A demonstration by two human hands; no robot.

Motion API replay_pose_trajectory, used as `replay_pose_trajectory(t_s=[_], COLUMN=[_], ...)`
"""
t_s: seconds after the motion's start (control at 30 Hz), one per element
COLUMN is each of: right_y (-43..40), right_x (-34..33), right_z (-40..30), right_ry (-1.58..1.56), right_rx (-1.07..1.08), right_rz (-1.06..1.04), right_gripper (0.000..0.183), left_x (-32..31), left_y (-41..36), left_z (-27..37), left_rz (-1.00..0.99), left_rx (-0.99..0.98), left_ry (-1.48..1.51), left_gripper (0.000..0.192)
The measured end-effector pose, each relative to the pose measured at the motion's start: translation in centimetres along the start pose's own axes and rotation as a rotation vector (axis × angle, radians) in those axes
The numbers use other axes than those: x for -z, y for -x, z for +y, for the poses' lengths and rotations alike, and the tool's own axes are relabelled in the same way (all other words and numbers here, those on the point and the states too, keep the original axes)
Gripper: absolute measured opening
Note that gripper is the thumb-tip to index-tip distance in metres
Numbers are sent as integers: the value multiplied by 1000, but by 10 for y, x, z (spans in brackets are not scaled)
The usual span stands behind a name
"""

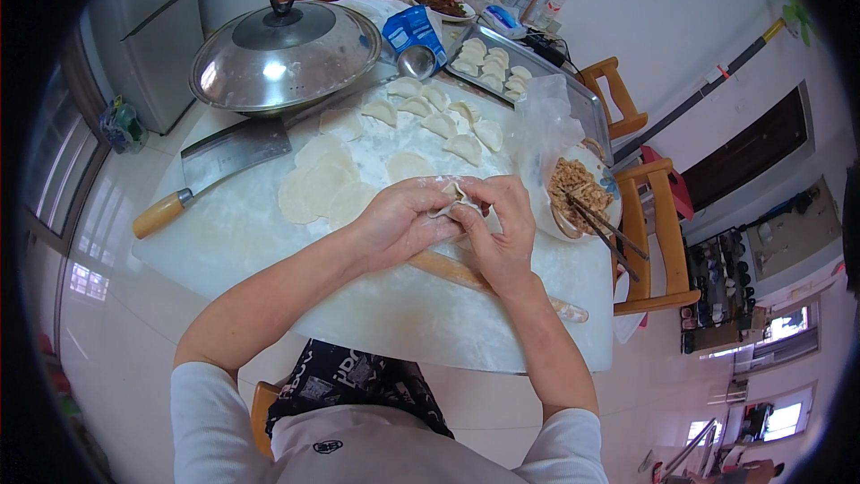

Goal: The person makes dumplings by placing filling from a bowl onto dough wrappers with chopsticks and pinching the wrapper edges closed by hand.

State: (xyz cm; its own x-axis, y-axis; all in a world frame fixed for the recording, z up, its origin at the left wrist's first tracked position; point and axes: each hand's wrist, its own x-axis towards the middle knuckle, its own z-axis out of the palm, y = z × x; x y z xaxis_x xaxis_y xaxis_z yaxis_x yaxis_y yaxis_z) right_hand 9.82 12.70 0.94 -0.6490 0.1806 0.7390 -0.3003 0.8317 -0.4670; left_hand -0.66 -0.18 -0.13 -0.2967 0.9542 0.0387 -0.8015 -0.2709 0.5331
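Observation:
Both hands meet above the floured white board (pixel 430 343), holding one partly folded dumpling (pixel 454 196) between thumbs and fingers. My left hand (pixel 408 218) supports its left side, and my right hand (pixel 498 228) pinches its right side. A wooden rolling pin (pixel 453 270) lies beneath the hands, partly hidden by my right hand and wrist. Round dough wrappers (pixel 312 181) overlap to the left of the hands. Several folded dumplings (pixel 440 125) lie on the board beyond. To the right stands a bowl of minced filling (pixel 574 188) with chopsticks (pixel 608 232) resting in it.
A cleaver (pixel 235 153) lies at the board's left, below a wok with a domed metal lid (pixel 285 57). A metal ladle (pixel 416 62) and blue bag (pixel 411 30) are at the back. A metal tray (pixel 591 104) holds more dumplings, beside a plastic bag (pixel 545 121). Wooden chairs (pixel 655 235) stand right.

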Motion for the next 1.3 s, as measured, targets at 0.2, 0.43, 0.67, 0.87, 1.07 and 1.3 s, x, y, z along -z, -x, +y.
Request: replay_pose_trajectory(t_s=[0.2, 0.43, 0.67, 0.87, 1.07, 1.3], right_y=[0, 2, 1, 0, 2, 1], right_x=[-2, -1, 2, -1, -1, 1], right_z=[0, 5, 4, 0, 5, 3], right_ry=[-22, 35, 54, 24, 39, 164], right_rx=[-7, 36, 50, -62, 33, 94], right_rz=[16, 51, 89, -1, -19, 56], right_gripper=[22, 16, 14, 20, 23, 13], left_x=[3, -2, -1, 7, 9, -1], left_y=[-2, 0, -4, -5, -5, -1], left_z=[1, 2, -9, -7, -6, -3], left_rz=[-35, 12, -90, -39, -8, 26], left_rx=[37, 63, 64, 35, 50, 69], left_ry=[-28, 46, 201, 108, 104, 154], left_gripper=[39, 42, 39, 36, 35, 40])
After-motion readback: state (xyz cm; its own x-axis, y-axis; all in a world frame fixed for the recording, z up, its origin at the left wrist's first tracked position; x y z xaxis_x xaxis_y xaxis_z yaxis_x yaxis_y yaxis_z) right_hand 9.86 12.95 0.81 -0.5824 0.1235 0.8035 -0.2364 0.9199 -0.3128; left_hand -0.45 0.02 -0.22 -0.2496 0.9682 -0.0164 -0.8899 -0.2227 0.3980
